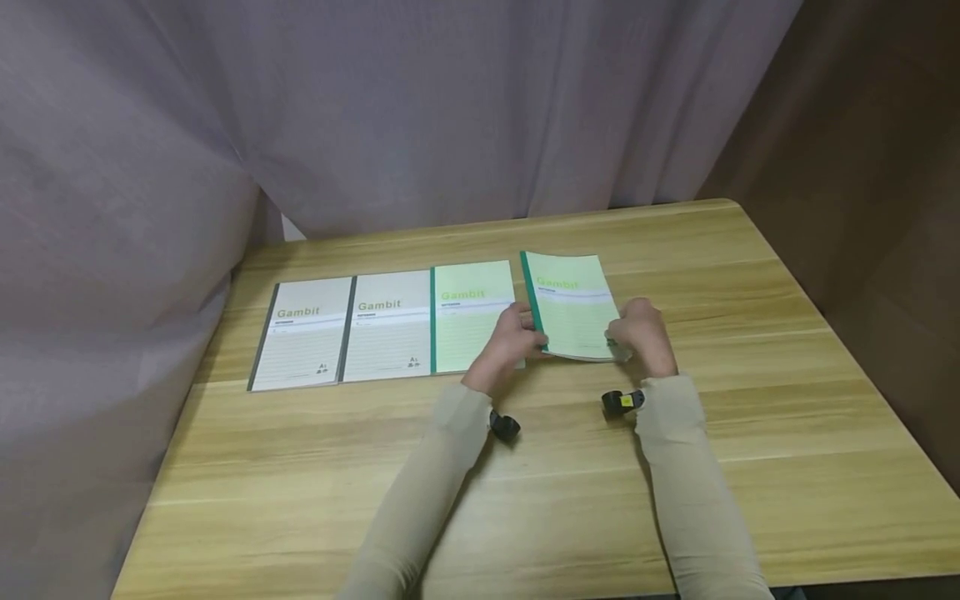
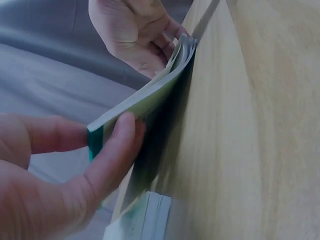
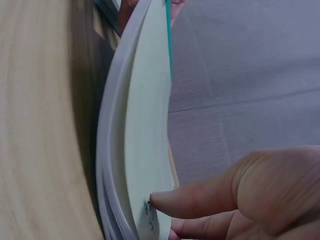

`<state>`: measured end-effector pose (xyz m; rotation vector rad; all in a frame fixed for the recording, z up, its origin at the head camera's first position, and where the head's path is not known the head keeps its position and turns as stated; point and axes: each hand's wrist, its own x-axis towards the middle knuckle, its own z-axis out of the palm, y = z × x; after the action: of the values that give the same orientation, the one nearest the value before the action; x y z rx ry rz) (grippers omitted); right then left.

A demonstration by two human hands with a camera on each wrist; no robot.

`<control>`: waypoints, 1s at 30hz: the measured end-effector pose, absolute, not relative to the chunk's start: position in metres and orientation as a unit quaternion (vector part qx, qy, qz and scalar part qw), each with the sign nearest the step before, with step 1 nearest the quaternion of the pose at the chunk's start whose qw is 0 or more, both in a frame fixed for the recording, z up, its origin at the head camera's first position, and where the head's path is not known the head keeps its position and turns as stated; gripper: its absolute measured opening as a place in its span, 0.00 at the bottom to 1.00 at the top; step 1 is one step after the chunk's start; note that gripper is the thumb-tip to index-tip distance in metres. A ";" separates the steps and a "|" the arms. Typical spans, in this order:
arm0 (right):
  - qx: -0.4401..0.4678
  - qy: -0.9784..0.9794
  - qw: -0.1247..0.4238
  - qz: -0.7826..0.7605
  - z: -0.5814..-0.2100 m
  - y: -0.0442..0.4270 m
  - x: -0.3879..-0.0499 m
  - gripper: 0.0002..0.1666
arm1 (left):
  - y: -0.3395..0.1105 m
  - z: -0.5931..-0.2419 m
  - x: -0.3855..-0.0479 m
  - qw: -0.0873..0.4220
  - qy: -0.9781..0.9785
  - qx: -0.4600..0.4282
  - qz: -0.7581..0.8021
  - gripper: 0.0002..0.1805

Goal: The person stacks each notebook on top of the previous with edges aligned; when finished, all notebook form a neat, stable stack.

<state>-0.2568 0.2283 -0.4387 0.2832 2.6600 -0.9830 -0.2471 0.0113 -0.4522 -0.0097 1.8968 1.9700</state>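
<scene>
A light green "Gambit" notebook (image 1: 572,312) with a dark green spine is held, slightly tilted and bowed, above the table. My left hand (image 1: 512,343) pinches its spine side near the lower corner, as the left wrist view also shows. At the opposite edge, my right hand (image 1: 645,333) grips the lower right corner, its thumb (image 3: 195,201) on the cover. The pages fan apart a little in the right wrist view. Just left of it lies a second green notebook (image 1: 468,337), partly hidden behind my left hand.
Two white notebooks with dark spines, one in the middle (image 1: 386,337) and one at the far left (image 1: 303,346), continue the row on the wooden table (image 1: 555,500). Grey curtains (image 1: 420,108) hang behind the table's back edge.
</scene>
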 end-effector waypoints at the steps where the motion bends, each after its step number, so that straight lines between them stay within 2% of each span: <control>1: 0.096 0.924 0.146 -0.341 -0.438 0.228 -0.257 0.18 | 0.011 -0.453 -0.247 0.203 0.667 -0.007 0.717 0.35; 7: 0.074 0.919 0.142 -0.360 -0.432 0.229 -0.255 0.13 | 0.005 -0.451 -0.250 0.191 0.636 0.008 0.748 0.36; 10: 0.069 0.914 0.141 -0.373 -0.427 0.228 -0.253 0.05 | 0.002 -0.449 -0.251 0.187 0.633 0.015 0.751 0.36; 13: 0.070 0.909 0.152 -0.382 -0.424 0.228 -0.250 0.11 | -0.001 -0.450 -0.252 0.185 0.633 0.019 0.751 0.36; 18: 0.080 0.901 0.156 -0.397 -0.424 0.228 -0.248 0.13 | -0.003 -0.448 -0.251 0.184 0.642 0.021 0.744 0.37; 24: 0.078 0.894 0.156 -0.413 -0.417 0.227 -0.247 0.27 | -0.008 -0.445 -0.249 0.184 0.633 0.020 0.752 0.36; 30: 0.056 0.896 0.157 -0.411 -0.418 0.224 -0.247 0.29 | -0.017 -0.449 -0.245 0.189 0.645 0.002 0.740 0.36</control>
<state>-0.2466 0.2235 -0.4176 0.1612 2.5649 -1.1758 -0.2449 -0.0167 -0.4492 0.0055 1.8147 2.0823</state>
